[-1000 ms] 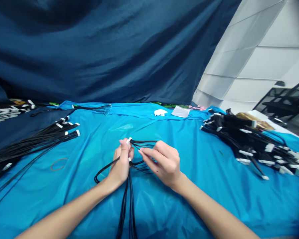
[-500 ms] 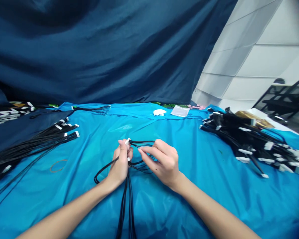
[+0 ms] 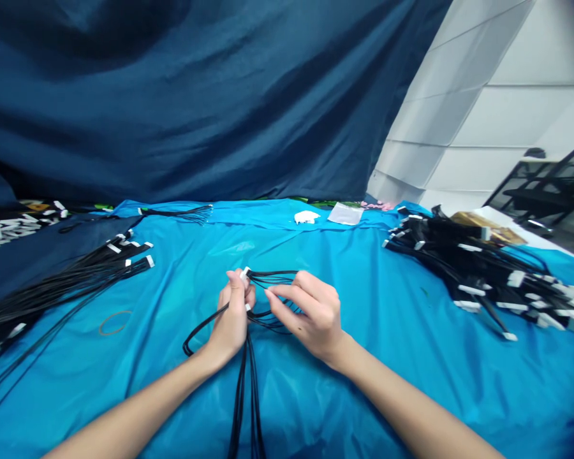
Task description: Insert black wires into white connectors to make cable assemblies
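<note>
At the centre of the frame, the left hand [image 3: 230, 319] pinches a white connector [image 3: 244, 273] between thumb and fingers, its end jutting just above the thumb tip. Thin black wires [image 3: 271, 275] leave the connector in a loose fan toward the right, reaching the curled knuckles of the right hand [image 3: 310, 309]. That hand's thumb and forefinger nearly meet just below the upper wires; whether they grip one, I cannot tell. A second small white connector [image 3: 248, 307] shows beside the left palm. More black strands [image 3: 239, 401] hang toward the bottom edge, and a dark loop [image 3: 188, 338] bows out left of the wrist.
</note>
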The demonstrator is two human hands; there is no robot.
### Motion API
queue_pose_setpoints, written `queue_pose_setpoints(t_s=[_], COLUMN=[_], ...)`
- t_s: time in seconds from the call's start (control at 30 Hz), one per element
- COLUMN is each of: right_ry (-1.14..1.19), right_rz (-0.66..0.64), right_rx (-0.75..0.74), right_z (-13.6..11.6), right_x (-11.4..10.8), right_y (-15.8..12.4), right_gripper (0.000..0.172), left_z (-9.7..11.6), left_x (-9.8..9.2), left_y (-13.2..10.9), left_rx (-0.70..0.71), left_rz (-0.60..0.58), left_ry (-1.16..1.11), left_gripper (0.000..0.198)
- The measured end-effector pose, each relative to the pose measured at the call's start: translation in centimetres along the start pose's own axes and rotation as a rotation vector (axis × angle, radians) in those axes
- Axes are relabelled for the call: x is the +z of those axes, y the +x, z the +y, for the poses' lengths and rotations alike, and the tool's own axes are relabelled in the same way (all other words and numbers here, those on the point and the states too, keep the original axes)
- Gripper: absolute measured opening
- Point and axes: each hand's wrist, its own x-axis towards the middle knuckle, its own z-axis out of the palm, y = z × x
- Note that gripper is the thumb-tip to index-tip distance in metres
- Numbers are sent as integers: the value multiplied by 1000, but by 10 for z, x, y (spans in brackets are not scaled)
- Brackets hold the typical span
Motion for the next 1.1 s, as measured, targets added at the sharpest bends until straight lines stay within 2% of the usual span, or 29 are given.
queue_pose_setpoints(t_s=[0.43,0.73,1.1], right_ry=[-2,-88,-74], right_rz=[19,-9,-22], right_rx=[16,-64,-61], right_z=[0,-1,-3], right_x=[-2,2,4], right_y=[-1,-4,-4], right_gripper=[7,12,12], left_z=[2,5,3], left_x=[3,4,3], left_y=[-5,-6,-4], left_rx=[-11,-109,-170], left_rz=[13,22,65], left_ry=[-43,-150,-142], left_gripper=[50,51,52])
